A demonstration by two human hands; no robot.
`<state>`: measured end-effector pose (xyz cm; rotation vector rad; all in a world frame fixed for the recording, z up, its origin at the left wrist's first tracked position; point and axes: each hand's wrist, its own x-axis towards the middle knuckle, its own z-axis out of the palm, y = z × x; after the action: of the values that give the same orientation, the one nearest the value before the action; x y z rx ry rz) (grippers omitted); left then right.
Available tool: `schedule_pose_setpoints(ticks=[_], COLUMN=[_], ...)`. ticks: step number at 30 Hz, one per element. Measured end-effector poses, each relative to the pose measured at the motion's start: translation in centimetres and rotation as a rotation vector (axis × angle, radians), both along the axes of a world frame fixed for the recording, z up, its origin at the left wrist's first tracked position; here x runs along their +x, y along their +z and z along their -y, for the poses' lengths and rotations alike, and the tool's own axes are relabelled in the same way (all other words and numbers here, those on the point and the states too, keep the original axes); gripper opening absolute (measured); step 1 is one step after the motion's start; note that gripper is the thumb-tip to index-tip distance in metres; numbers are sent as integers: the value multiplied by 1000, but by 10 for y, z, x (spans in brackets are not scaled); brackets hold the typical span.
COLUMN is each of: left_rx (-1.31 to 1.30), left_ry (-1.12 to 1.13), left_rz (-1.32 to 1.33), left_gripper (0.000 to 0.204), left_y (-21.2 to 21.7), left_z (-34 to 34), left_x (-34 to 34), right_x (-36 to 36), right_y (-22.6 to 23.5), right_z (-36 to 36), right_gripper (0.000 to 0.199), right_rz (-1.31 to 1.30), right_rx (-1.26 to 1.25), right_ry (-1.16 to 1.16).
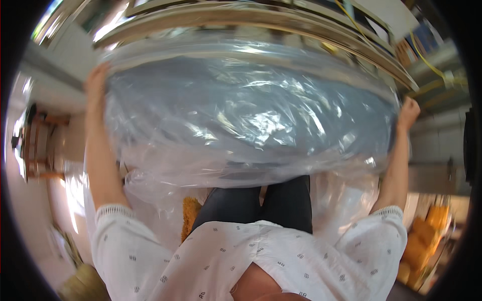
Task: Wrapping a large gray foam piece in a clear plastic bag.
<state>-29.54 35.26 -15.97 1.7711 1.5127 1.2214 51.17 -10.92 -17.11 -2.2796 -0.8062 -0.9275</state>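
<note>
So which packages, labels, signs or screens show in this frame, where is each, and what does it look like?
Clear plastic bag: a wide, crinkled, glossy package around a grey-blue bulk, filling the upper middle, held at its ends by the left hand and right hand.
Labels, signs, screens: none that can be told.

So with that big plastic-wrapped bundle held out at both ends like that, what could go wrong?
The left hand and right hand grip only the far ends of the wide bundle, so it could sag or slip from the slick clear wrap. Loose plastic film hangs below toward the legs and might snag or be stepped on. The bundle also sits close to the metal rails above, where the wrap could catch and tear.
</note>
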Motion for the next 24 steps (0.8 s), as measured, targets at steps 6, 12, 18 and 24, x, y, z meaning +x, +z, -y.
schedule_pose_setpoints(ticks=[6,12,18,24], left_rx=[-342,-282,-11,310], left_ry=[188,842,-595,-828], left_rz=[-39,-816,-540,-213], left_gripper=[43,56,38,8], left_y=[-8,24,46,4], left_z=[-29,-20,140,244], left_x=[-236,-317,71,207], right_x=[-156,-226,-200,-123], right_y=[4,4,25,-6], right_z=[37,77,55,-2], right_gripper=[34,55,68,71], right_rz=[49,-115,-414,-525], right_rx=[-290,-439,-502,-533], right_ry=[287,375,209,-19])
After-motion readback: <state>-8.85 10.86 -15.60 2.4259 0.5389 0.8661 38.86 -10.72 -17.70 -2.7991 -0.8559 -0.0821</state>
